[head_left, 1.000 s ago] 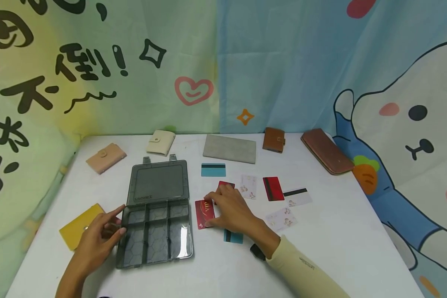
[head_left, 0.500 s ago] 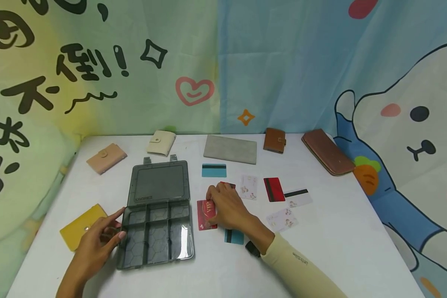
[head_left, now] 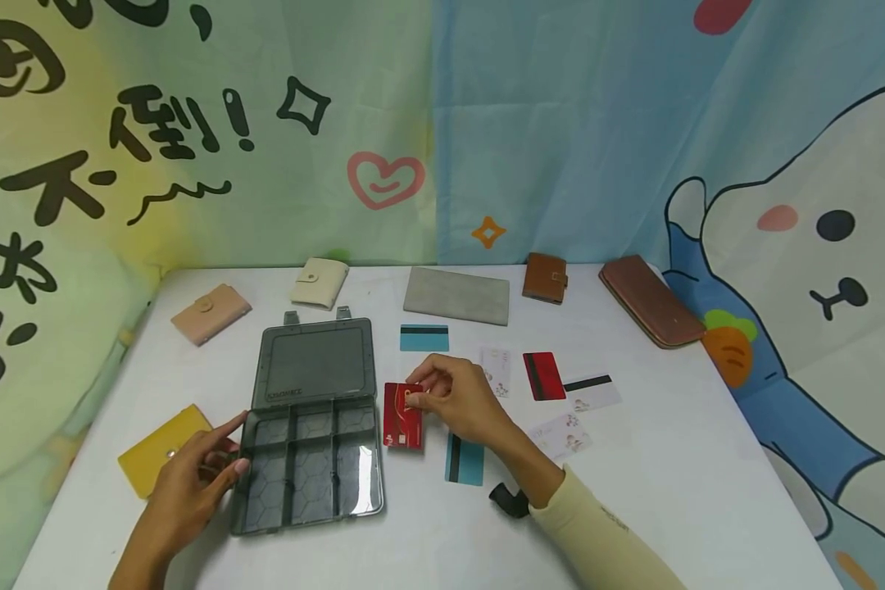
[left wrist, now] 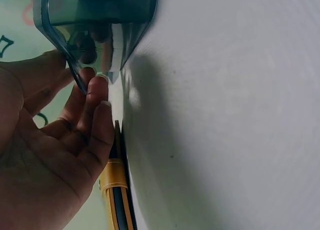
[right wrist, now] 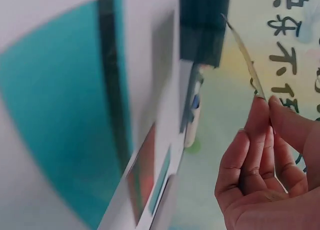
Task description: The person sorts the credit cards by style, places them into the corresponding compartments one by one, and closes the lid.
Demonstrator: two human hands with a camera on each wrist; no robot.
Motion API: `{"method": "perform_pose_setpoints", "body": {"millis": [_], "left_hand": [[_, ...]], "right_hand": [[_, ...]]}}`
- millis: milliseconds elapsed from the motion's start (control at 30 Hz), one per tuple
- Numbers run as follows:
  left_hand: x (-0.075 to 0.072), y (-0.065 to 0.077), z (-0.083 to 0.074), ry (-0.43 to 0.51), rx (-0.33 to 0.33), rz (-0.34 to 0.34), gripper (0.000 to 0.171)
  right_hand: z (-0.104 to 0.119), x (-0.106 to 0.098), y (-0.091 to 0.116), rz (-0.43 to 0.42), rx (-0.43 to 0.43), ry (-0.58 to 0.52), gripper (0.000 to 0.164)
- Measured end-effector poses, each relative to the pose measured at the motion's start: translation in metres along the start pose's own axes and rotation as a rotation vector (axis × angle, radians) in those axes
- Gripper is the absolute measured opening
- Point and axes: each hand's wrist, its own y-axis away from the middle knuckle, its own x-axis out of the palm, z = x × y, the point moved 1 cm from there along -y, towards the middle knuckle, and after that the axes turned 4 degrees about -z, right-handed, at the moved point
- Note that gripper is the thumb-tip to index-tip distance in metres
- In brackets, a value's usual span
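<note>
My right hand (head_left: 468, 401) pinches a red card (head_left: 401, 426) between thumb and fingers, held over the table just right of a dark clear plastic organizer box (head_left: 312, 471). In the right wrist view the card (right wrist: 245, 58) shows edge-on at the fingertips. With its lid (head_left: 313, 360) folded back, the box displays several compartments. My left hand (head_left: 192, 479) grips the box's left side; in the left wrist view, its fingers (left wrist: 95, 98) curl at the wall near a corner. Below the right hand lies a blue card (head_left: 465, 460) with a black stripe.
Behind the box are a tan wallet (head_left: 211, 314), a cream wallet (head_left: 319, 283), a grey wallet (head_left: 456, 297) and two brown ones. A yellow wallet (head_left: 164, 451) lies by my left hand. Another blue card (head_left: 424, 338), a red card (head_left: 543, 376) and several pale cards (head_left: 560, 436) are spread rightward.
The red card, flat on the table before, is now lifted in my right hand's pinch and stands nearer the box. My left hand stays at the box.
</note>
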Motion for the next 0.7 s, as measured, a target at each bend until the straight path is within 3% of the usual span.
{"method": "perform_pose_setpoints", "body": {"millis": [300,500,700], "left_hand": [[0.002,0.001,0.002,0.039,0.046,-0.031,0.069],[0.002,0.002,0.002,0.029,0.039,-0.034,0.069],[0.002,0.002,0.001,0.012,0.02,-0.029,0.069]], "right_hand": [[0.012,0.023,0.008,0.09,0.007,-0.161,0.015],[0.018,0.046,0.015,0.123,-0.021,-0.085,0.015],[0.023,0.061,0.018,0.143,-0.103,0.006,0.012]]}}
